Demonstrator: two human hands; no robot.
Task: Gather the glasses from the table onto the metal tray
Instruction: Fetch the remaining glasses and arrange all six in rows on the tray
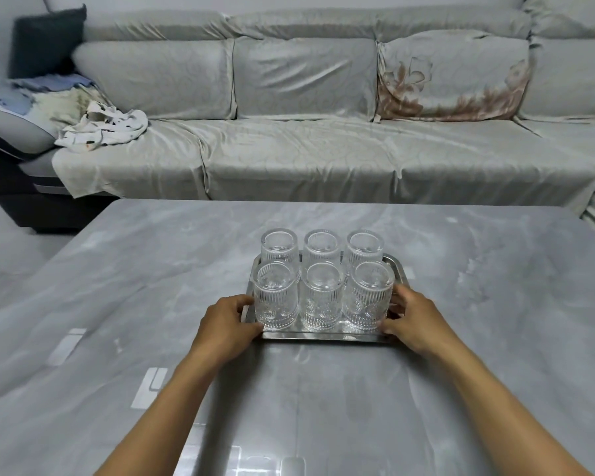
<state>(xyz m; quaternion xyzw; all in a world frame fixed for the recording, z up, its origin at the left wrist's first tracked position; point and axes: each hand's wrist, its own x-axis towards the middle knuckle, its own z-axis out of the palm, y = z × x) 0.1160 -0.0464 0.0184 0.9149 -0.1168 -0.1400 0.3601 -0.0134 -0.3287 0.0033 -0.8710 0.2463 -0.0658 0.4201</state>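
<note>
A metal tray (323,336) lies on the grey marble-look table (117,304), a little beyond its middle. Several clear ribbed glasses stand on it in two rows; the front middle glass (321,297) and the back middle glass (322,250) are both upright. My left hand (229,324) grips the tray's left front corner, thumb over the rim beside the front left glass (275,297). My right hand (414,321) grips the right front corner, fingers next to the front right glass (370,297). No glass stands loose on the table.
A long grey-covered sofa (323,149) runs behind the table's far edge (323,202). Crumpled clothes (100,128) lie on its left end, below a dark cushion (47,42). A strip of floor (0,242) shows left of the table.
</note>
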